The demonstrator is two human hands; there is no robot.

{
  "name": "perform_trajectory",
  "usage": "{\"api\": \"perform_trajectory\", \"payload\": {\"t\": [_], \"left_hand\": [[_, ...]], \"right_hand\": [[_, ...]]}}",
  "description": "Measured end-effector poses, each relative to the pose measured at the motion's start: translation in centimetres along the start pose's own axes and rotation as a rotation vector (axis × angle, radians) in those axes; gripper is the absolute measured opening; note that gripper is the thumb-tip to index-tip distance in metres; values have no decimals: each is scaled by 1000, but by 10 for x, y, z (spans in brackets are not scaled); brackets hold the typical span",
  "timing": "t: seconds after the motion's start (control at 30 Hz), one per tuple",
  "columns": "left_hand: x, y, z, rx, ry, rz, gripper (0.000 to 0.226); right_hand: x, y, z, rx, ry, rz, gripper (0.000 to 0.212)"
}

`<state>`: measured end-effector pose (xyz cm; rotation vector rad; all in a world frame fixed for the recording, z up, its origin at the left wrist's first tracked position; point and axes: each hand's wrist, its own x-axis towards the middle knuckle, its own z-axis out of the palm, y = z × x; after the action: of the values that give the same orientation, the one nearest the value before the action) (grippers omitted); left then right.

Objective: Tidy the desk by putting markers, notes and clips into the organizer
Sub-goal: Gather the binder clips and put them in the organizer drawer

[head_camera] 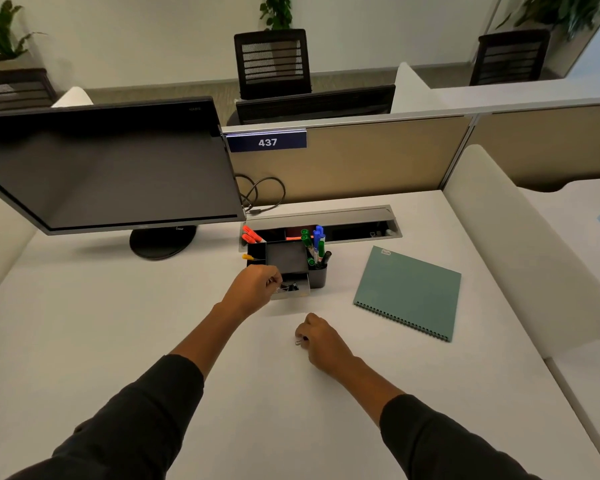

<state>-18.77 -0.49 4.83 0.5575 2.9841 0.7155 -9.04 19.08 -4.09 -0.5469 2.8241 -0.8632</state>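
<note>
The left hand (257, 285) pinches a black binder clip (289, 287) over the black plastic organizer's open drawer (300, 293), apparently to drop it in; the right hand (321, 339), resting on the white counter (153, 323), is clenched on another small clip (299, 341), probably next.

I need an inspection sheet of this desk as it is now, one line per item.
Surface: white desk, mostly bare.
Job's things: black plastic organizer holds green and blue markers, orange markers; black binder clips in its open drawer.
Clutter: green spiral notebook.
Hands: left hand at the drawer; right hand closed on a small clip on the desk.
Cables: black cable behind the dark monitor.
Surroundings: partition, chairs, plants.
</note>
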Motion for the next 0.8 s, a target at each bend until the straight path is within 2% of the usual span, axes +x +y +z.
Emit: {"api": "perform_trajectory", "payload": {"t": [0.2, 0.4, 0.63, 0.8], "left_hand": [[-35, -6, 9, -48, 173, -30, 18], [-68, -17, 12, -45, 263, -83, 19], [-91, -28, 12, 1, 221, -174, 20], [-102, -34, 15, 1, 194, -200, 20]], "right_hand": [[0, -6, -12, 38, -8, 9, 11], [19, -30, -38, 64, 104, -23, 9], [54, -52, -64, 87, 314, 73, 14], [72, -57, -73, 31, 335, 170, 16]]}}
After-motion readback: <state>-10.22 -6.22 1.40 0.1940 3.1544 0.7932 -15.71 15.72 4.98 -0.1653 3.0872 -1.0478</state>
